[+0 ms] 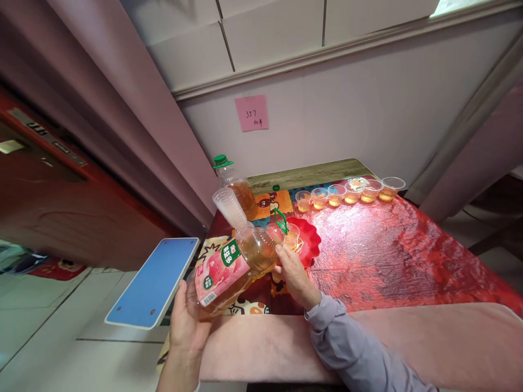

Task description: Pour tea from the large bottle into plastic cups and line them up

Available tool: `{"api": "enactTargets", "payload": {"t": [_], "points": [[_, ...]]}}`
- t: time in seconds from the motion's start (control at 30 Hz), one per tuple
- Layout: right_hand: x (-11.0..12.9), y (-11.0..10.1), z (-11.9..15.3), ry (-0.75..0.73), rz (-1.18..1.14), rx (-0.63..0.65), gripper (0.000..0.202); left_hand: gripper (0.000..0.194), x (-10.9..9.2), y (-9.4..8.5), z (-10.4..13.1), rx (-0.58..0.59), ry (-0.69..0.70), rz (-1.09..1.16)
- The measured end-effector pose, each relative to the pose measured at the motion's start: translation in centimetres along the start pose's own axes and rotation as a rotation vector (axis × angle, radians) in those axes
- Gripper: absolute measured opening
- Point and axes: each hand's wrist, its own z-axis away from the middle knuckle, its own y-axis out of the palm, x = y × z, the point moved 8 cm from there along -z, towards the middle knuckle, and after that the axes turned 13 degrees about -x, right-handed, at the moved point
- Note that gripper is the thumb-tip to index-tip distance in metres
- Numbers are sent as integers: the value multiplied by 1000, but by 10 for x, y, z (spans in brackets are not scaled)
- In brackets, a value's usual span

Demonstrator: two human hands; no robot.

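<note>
A large clear juice bottle (224,269) with a pink label lies tilted across both hands, its uncapped neck pointing right. Its base rests against my left hand (186,321), whose fingers are partly hidden behind it. My right hand (292,272) grips the bottle near its neck, where a green handle (281,219) sticks up. Under the mouth is a clear plastic cup (291,235) with some yellowish liquid, over a red scalloped plate (312,239). A row of several clear cups (336,195), each partly filled with amber liquid, stands at the back right.
A second bottle (243,197) with a green cap stands behind, beside a stack of clear cups (229,207). A green cap (276,187) lies on the red-covered table (392,256). A blue stool (157,283) is at the left; a pink cloth (265,348) covers the near edge.
</note>
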Motion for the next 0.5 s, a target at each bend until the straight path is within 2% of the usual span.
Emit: {"api": "enactTargets", "payload": {"t": [0.13, 0.23, 0.3, 0.4, 0.5], "points": [[35, -3, 6, -212, 164, -43, 65, 51, 12, 2, -11, 118, -25, 99], [63, 5, 13, -370, 308, 7, 69, 49, 25, 8, -15, 140, -40, 128], [78, 15, 19, -475, 420, 52, 78, 45, 38, 11, -15, 109, -40, 126], [97, 31, 30, -671, 580, 52, 95, 41, 55, 11, -17, 23, 4, 84], [104, 42, 39, -746, 639, 41, 98, 44, 66, 4, -26, -42, 83, -7]]}}
